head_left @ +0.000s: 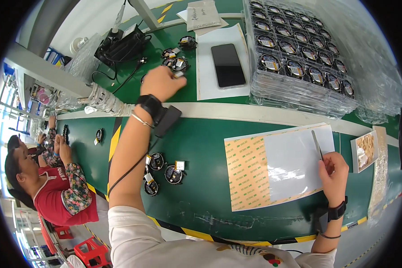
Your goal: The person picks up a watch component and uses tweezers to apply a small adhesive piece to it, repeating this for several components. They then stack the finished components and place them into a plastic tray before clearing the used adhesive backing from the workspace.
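My left hand reaches over the far part of the bench with its fingers curled. A small silvery piece shows at its fingertips; the hand hides whatever is under it. Just beyond lies a group of round black electronic modules. My right hand grips metal tweezers with the tip pointing away from me. Beneath the tweezers lies a pale sheet with a strip of tan adhesive backing on its left. More round modules, some with silver battery packs, sit near my left forearm.
Stacked clear trays of round modules stand at the far right. A black phone rests on white paper. A small white box stands right of the sheet. Black adapters and cables lie far left. Another person works at left.
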The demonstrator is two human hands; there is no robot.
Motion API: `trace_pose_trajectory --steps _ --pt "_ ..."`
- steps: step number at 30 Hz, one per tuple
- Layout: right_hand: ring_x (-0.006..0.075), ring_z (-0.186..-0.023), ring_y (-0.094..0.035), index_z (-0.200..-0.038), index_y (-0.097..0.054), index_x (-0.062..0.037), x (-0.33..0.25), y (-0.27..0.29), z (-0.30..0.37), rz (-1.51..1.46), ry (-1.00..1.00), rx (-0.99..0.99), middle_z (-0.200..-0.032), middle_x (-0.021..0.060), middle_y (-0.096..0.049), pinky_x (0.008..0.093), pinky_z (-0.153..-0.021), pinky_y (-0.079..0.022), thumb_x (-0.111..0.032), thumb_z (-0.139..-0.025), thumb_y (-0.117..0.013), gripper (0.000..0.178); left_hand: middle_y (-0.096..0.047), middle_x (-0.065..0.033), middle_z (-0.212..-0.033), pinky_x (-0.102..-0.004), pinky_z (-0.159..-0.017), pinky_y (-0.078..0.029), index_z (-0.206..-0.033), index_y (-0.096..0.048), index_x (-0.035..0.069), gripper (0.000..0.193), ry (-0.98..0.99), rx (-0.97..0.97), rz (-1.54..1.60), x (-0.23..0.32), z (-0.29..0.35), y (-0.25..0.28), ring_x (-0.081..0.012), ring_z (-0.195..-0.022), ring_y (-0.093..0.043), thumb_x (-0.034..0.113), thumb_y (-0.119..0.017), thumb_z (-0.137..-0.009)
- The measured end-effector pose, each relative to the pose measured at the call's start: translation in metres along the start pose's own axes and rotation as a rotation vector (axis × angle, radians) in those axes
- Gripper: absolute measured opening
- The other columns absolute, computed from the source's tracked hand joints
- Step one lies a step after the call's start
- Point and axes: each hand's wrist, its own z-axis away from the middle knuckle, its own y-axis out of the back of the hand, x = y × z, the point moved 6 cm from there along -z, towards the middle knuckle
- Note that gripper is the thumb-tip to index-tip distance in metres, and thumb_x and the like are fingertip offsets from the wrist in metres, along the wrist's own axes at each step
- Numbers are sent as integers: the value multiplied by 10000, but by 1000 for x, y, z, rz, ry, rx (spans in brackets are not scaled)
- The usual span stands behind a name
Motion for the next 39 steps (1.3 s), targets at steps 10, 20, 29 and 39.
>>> trace_pose_trajectory --steps 10,20,29,39 --pt "84 -542 -414 -789 -526 16 -3 2 0 23 -24 0 -681 42 -482 216 -478 -343 37 -759 -590 74 -644 -168 -889 -334 -741 -484 -967 -653 -5 498 -51 -25 175 -65 -16 2 -273 -831 -626 292 -786 -590" --pt "92 -534 -417 -784 -519 13 -6 0 1 10 32 -15 -685 44 -483 219 -477 -347 50 -744 -593 91 -632 -159 -859 -342 -750 -484 -935 -641 -19 448 -24 -241 -56 -45 -16 -5 -294 -802 -609 218 -788 -583" --pt "102 -535 -423 -786 -520 8 -10 0 0 20 34 -33 -695 45 -485 225 -487 -358 53 -739 -598 102 -608 -158 -900 -336 -710 -486 -995 -613 -34 484 -285 86 32 -39 20 -11 -258 -762 -600 199 -775 -602" --pt "111 -544 -441 -788 -518 10 -1 -2 -1 5 28 -49 -693 52 -486 226 -489 -362 54 -737 -600 106 -619 -157 -881 -317 -724 -488 -1008 -603 -46 475 -176 -87 48 -28 10 -11 -241 -776 -604 179 -756 -619"
